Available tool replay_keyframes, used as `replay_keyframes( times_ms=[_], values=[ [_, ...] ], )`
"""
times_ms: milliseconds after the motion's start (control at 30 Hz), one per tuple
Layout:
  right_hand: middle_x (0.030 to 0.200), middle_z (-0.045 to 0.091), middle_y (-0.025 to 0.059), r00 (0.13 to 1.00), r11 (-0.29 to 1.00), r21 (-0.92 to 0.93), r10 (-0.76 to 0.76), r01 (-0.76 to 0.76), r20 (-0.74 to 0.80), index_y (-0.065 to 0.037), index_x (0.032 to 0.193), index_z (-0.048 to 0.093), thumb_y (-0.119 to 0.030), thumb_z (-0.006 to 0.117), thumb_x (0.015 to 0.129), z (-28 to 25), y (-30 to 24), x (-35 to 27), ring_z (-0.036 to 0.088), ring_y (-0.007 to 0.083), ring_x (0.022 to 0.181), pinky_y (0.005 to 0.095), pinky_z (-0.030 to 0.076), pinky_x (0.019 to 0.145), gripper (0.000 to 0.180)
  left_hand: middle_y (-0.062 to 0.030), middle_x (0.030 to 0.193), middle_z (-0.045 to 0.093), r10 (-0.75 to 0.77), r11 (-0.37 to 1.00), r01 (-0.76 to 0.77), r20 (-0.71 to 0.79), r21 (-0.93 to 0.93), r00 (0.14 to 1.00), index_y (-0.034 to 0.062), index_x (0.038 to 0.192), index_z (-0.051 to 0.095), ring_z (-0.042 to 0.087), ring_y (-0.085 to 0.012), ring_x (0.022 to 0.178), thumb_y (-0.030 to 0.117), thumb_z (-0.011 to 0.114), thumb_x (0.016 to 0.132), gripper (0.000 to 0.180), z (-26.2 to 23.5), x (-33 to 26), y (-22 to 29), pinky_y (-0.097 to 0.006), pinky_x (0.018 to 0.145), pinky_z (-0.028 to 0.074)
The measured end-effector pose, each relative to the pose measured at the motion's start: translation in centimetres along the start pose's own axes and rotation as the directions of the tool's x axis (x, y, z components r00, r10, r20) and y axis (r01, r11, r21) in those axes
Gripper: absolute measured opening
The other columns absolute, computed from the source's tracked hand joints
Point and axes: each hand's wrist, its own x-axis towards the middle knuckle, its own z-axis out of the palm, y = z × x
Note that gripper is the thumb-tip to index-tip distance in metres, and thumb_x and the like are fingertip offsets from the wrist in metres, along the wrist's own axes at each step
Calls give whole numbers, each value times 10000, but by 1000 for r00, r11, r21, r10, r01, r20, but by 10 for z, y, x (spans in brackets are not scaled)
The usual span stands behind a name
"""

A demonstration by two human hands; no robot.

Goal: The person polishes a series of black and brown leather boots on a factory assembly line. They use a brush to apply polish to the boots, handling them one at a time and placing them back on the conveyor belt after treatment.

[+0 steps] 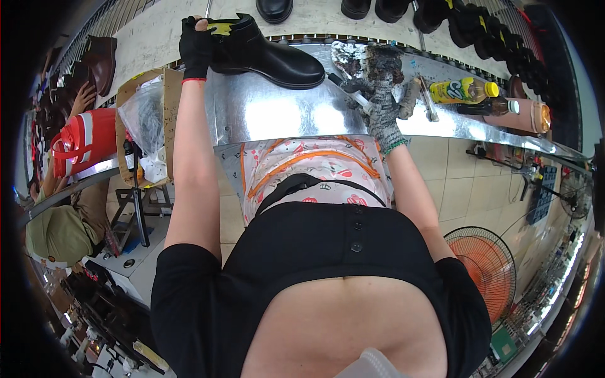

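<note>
My left hand [196, 45], in a black glove with a bare fingertip showing, is closed on the top of a black ankle boot [268, 58]. The boot lies with its toe to the right at the far side of a shiny metal bench [252, 113]; a yellow patch shows at its opening. My right hand [383, 113], in a speckled grey knit glove, is closed around a slim tool [356, 94] with a black end and a pale shaft. Its exact kind cannot be made out. Just beyond that hand sits a dark, crusted block [384, 63] beside a stained whitish piece [348, 60].
Right of my right hand lie a yellow bottle [463, 91], a dark bottle [491, 107] and a pinkish cylinder [529, 116]. A cardboard box [169, 120] with plastic bags and a red jug [88, 142] stand left. More dark shoes [463, 25] line the conveyor. Another person's hand [83, 97] is far left.
</note>
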Motion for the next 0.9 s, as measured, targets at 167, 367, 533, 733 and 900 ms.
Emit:
replay_keyframes(
  times_ms=[167,367,533,733,900],
  values=[
    [746,637,25,990,998,-30,-58,54,-127,-66,1038,626,-121,576,863,-9,3,9,522,94,560,243,401,477,190,-82,769,624,53,996,-54,9,75,999,61,898,556,618,-251,723,532,594,779,486,-17,-13,28,-350,655,460],
    [756,589,163,873,629,-733,-478,260,-100,5,1152,510,-201,612,812,-26,33,34,577,299,695,390,463,627,411,-36,725,556,-4,993,1,21,117,1000,43,893,523,532,-139,669,416,749,686,483,-34,-52,75,-272,654,446],
    [902,595,210,610,189,-901,-786,391,100,17,1117,517,-261,639,791,-12,5,22,572,369,827,441,458,734,446,-34,724,558,-171,960,137,124,245,978,48,873,505,535,-131,654,386,842,564,569,-46,-84,137,-268,627,459],
    [897,621,174,701,210,-896,-699,391,142,-35,1050,576,-233,635,785,-8,-9,13,589,345,829,438,461,749,335,-21,707,532,-294,948,255,215,192,931,44,924,483,515,-89,631,305,852,583,566,-51,-113,178,-228,572,437],
    [863,664,98,597,306,-729,-783,613,174,-107,955,652,-263,515,873,9,-23,-2,613,283,771,387,473,714,224,-29,641,561,-344,933,360,288,-5,894,48,995,461,521,-75,555,282,847,599,601,-49,-137,166,-212,503,421]
  ],
)
